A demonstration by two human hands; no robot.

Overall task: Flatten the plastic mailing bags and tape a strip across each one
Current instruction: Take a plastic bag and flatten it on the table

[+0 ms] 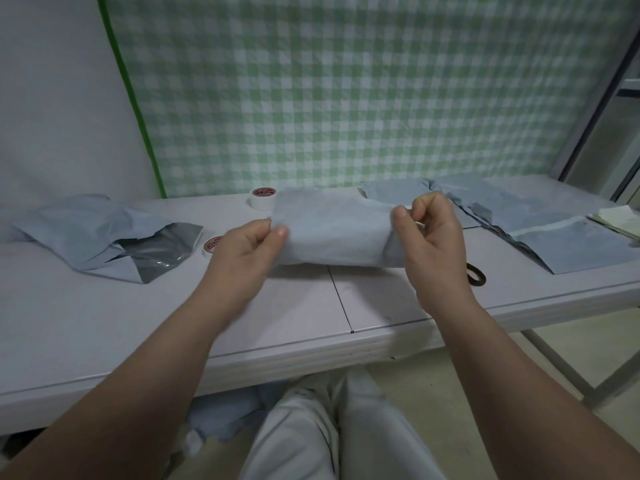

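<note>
Ok so from my end of the feed, fingers first: the thumb and fingers (280,232) of the left hand (247,251) are pinched together on the left end of a pale blue-grey plastic mailing bag (332,233). The right hand (434,244) has the right end, thumb on top and the other fingers curled round the edge. Both hands are clamped on the same bag. It's stretched sideways between them over the middle of the white folding table (104,323), right about above the centre seam. It looks wrinkled and a bit bunched along the bottom, and I honestly can't tell if that lower edge touches the table or hangs just off it. Just behind the left hand there's a white tape roll with a red label (212,244), mostly hidden by the hand. A second white tape roll (263,198) sits farther back by the bag's top left corner. Off to the left is a crumpled heap of blue-grey bags (86,230), one of them showing its dark grey inside. On the right, a spread of flatter blue-grey bags (540,223) lies overlapping. There's a small dark brown loop (477,274) on the table just beside the right wrist, and some pale papers (618,220) at the far right edge. A green and white checked cloth (346,98) hangs behind the table.
</note>
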